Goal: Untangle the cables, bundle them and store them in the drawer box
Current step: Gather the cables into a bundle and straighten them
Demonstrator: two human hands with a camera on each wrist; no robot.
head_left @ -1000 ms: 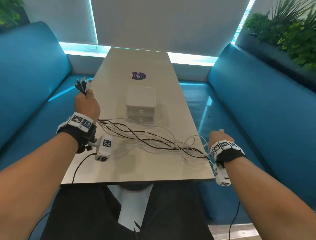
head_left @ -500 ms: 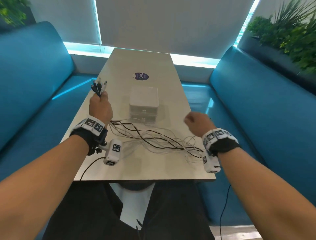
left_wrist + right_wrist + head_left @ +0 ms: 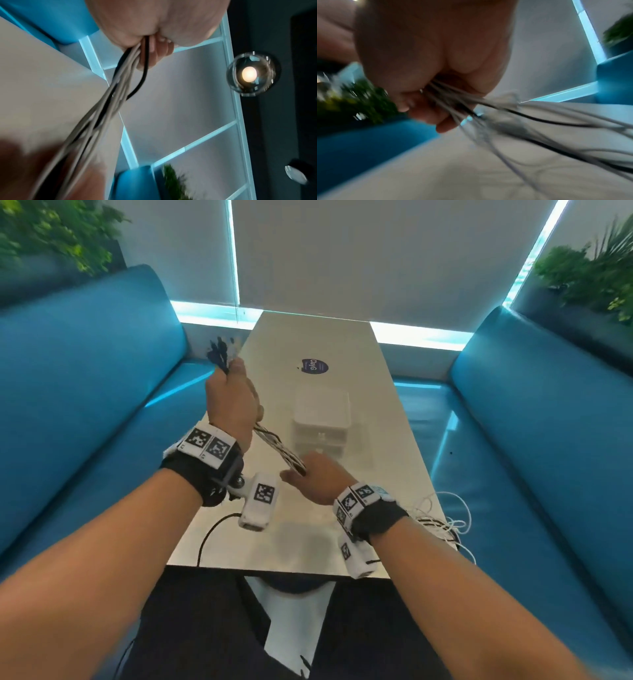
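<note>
The left hand (image 3: 233, 402) is raised over the left edge of the table (image 3: 318, 539), its fingers curled tight round the cables (image 3: 279, 451) just below their plugs (image 3: 221, 354), which fan out above the fist and point up and away from the person. From that fist the black and white strands run taut in one straight band, slanting down and to the right toward the person, into the right hand (image 3: 317, 477), which is low over the table. In the right wrist view that hand's fingers (image 3: 426, 116) are curled round the strands, though the picture is blurred and the hold may be loose. Past the right hand the slack lies in loose loops (image 3: 442, 518) at the table's near right corner, some hanging over the edge. The white drawer box (image 3: 322, 419) stands mid-table, just beyond the hands, apart from the cables
</note>
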